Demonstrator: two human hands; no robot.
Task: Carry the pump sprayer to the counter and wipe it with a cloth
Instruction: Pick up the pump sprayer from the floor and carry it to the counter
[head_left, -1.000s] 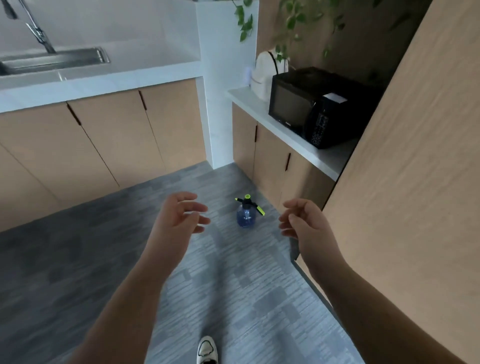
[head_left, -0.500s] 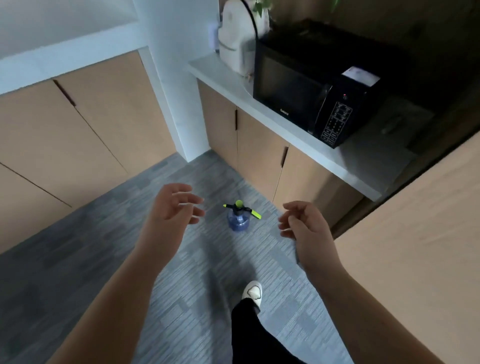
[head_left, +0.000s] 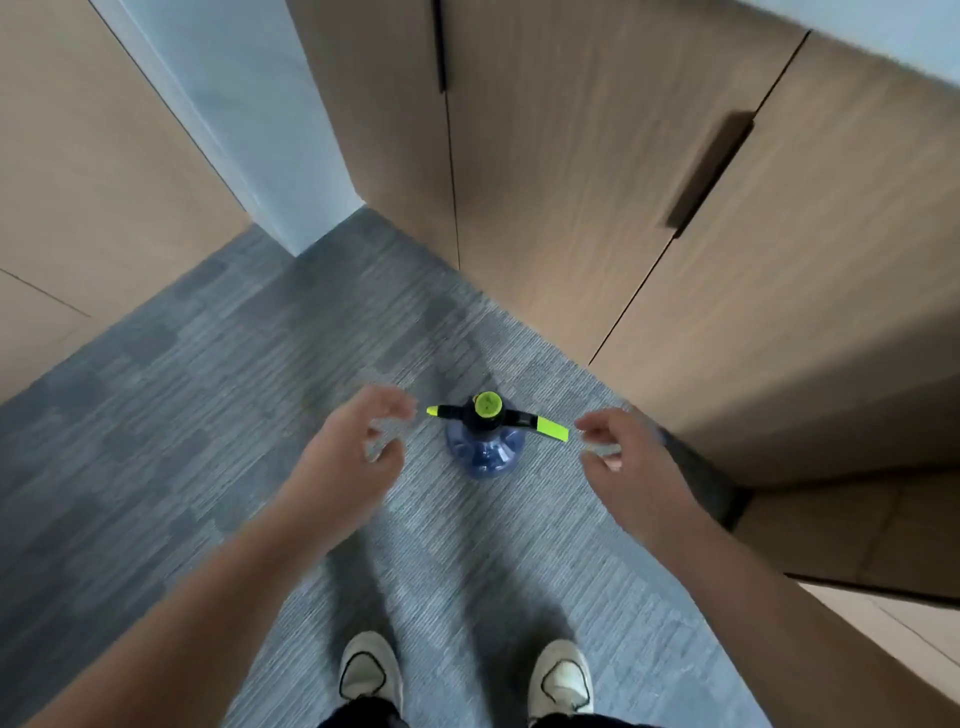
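Observation:
A small pump sprayer (head_left: 486, 452) stands upright on the grey carpet: a clear blue bottle with a black head, a lime green pump knob, nozzle tip and trigger. My left hand (head_left: 347, 457) hovers just left of it, fingers curled and apart, holding nothing. On the other side, my right hand (head_left: 631, 462) is near the green trigger, also empty, fingers apart. Neither hand touches the sprayer. No cloth or countertop surface shows in the head view.
Wooden cabinet doors (head_left: 597, 171) with dark recessed handles (head_left: 711, 171) rise right behind the sprayer. A white pillar (head_left: 244, 119) stands in the corner, with more cabinets (head_left: 93, 171) to the left. My two white shoes (head_left: 370, 673) stand on the carpet (head_left: 171, 415) below.
I have walked up to the sprayer and bent my view down over it. The microwave and countertop have left the view. Both hands have come closer to the sprayer's sides.

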